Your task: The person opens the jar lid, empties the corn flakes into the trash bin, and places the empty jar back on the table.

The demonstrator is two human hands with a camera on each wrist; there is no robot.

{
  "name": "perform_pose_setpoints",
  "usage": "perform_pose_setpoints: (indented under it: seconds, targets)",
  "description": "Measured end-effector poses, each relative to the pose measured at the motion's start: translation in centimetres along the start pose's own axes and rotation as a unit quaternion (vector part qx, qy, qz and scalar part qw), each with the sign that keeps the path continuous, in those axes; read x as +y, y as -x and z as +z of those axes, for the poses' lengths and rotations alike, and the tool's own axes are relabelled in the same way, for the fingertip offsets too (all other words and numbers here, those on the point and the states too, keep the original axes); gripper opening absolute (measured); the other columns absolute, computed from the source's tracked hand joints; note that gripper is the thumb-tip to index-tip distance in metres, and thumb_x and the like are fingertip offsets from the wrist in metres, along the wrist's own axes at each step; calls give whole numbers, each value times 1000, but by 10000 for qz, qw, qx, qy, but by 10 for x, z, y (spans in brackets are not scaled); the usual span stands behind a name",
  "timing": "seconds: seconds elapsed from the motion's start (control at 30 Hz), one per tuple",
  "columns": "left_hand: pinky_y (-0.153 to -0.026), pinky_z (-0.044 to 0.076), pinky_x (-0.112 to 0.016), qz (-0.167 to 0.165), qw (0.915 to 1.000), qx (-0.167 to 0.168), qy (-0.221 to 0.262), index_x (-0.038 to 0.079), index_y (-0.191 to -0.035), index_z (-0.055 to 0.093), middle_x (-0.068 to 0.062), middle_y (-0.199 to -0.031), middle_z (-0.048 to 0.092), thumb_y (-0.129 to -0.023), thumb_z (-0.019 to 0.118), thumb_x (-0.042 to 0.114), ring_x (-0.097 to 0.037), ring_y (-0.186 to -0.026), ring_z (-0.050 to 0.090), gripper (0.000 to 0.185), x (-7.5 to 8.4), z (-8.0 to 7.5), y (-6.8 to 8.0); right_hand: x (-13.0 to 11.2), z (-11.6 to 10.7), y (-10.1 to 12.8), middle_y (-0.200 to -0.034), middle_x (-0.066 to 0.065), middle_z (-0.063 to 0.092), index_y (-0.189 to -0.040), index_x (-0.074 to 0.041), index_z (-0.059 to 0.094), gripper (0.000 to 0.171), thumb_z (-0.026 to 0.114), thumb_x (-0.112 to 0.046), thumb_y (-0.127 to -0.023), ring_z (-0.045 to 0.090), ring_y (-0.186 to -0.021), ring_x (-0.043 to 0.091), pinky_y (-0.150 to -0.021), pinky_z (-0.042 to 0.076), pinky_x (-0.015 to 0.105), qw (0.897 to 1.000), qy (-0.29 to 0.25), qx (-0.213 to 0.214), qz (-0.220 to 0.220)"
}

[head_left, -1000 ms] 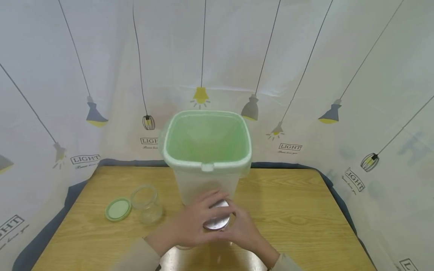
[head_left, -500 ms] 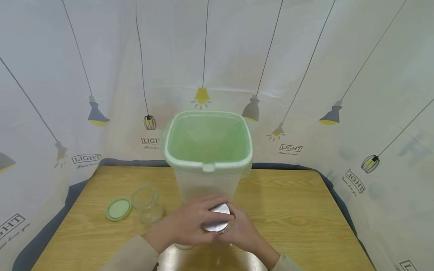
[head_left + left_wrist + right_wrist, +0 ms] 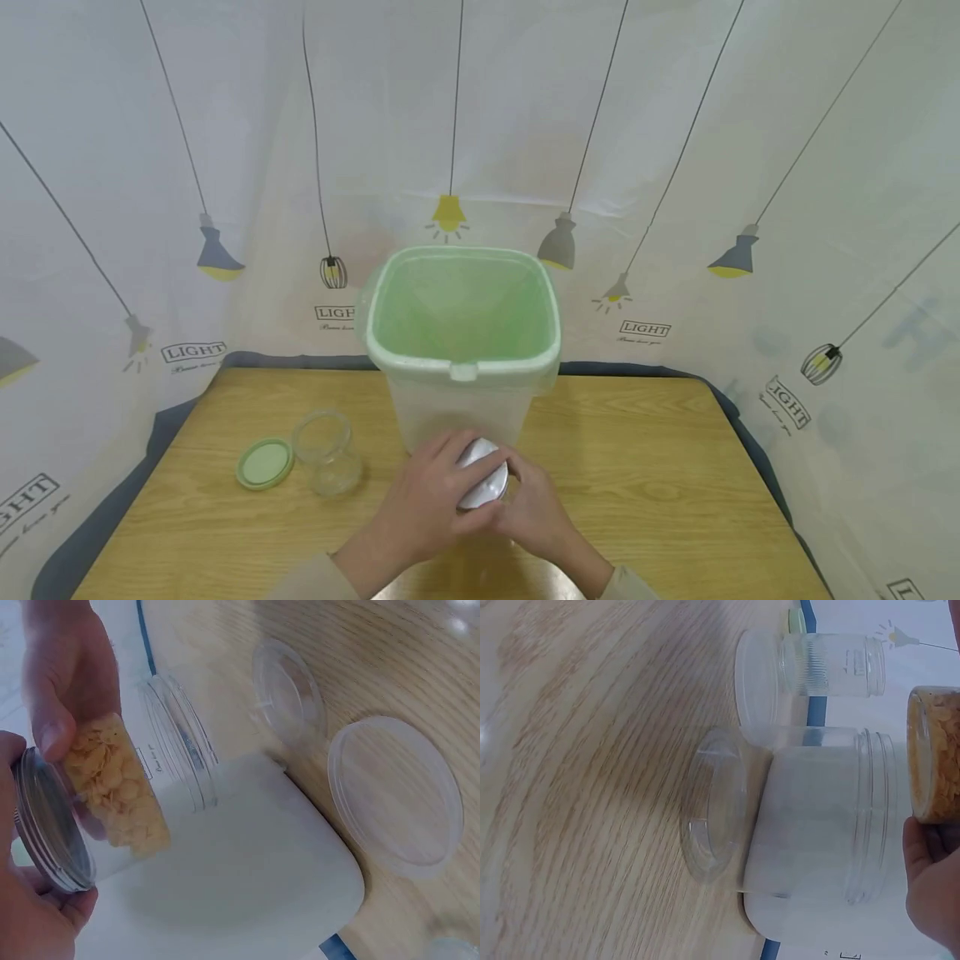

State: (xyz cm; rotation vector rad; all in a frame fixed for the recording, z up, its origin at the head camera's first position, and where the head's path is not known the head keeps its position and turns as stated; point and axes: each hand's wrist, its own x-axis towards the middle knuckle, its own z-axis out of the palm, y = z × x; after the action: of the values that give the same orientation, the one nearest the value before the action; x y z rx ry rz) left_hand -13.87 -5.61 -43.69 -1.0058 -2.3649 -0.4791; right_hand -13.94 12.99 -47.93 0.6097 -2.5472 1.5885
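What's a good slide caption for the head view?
Both hands, left hand and right hand, grip a silver-lidded jar before a green-lined translucent plastic bin on a wooden table.

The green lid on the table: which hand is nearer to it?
Left. The left hand grips the jar's metal lid, on the side toward the green lid. The right hand holds the jar on the far side.

We see a green-lined bin point(image 3: 462, 333) standing at the back of the wooden table point(image 3: 660, 483). To its left, an empty clear jar point(image 3: 324, 450) stands just beside a green lid point(image 3: 264, 463).
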Motion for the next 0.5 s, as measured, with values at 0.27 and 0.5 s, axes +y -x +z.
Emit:
perform_pose_setpoints:
  seconds: [0.27,0.5]
  targets:
    - [-109,43,-51,780,9902,-322,1112,29,-139,53,-4,-152,43,-89,64,49,-31,-141,40,55,-12,-13,-2,1,-4,0,-134,-9,60,-140,-29,48,80,87,-36,-70,56,-125,13,-108,46,40,9991,-126,-331,-213]
    - [-112,40,-52,850,9784,-1255,1408,34,-144,46,-4,-158,33,-93,57,46,-29,-146,32,54,-20,-18,-2,2,-2,1,-136,-10,59,-139,-31,49,77,86,-36,-71,57,-124,13,-105,49,33,9980,-142,-481,-391]
